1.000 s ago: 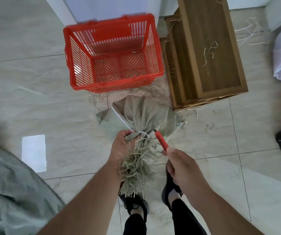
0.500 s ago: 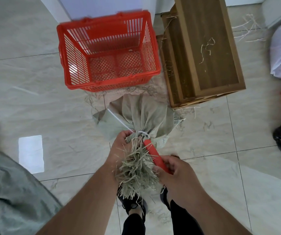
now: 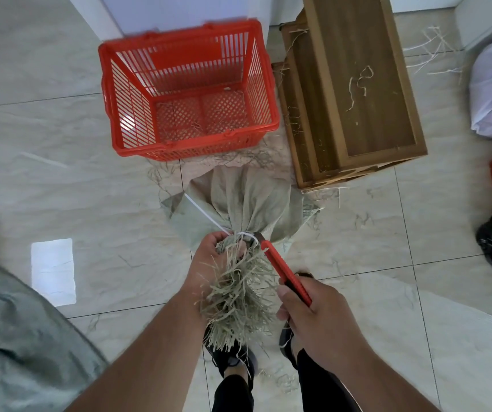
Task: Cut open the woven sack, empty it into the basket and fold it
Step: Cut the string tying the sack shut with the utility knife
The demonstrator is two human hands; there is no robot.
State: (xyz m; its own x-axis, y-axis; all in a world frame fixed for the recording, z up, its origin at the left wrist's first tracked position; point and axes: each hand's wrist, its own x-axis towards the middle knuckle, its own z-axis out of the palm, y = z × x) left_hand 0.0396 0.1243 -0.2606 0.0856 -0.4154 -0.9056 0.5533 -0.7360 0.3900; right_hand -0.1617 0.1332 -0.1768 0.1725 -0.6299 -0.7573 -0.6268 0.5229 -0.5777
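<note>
While one grey cloth heap point(image 3: 16, 337) fills the lower left corner, cut off by the frame edge, one red basket point(image 3: 120, 93) stands on the tiled floor beyond one woven sack point(image 3: 244, 197). One white zip tie point(image 3: 246, 235) binds the sack's neck, its tail pointing up and left. The left hand point(image 3: 209, 263) curls around that gathered neck just below the tie, frayed strands spilling over its fingers and hiding most of them. The right hand point(image 3: 313, 307) grips one red utility knife point(image 3: 285, 270), fingers wrapped round the handle, the blade end against the tie; the blade itself is hard to make out. Two dark shoes point(image 3: 233, 355) show beneath the fringe. One wooden cabinet point(image 3: 357, 84) lies right of the basket. Farther right, bags sit partly cropped.
</note>
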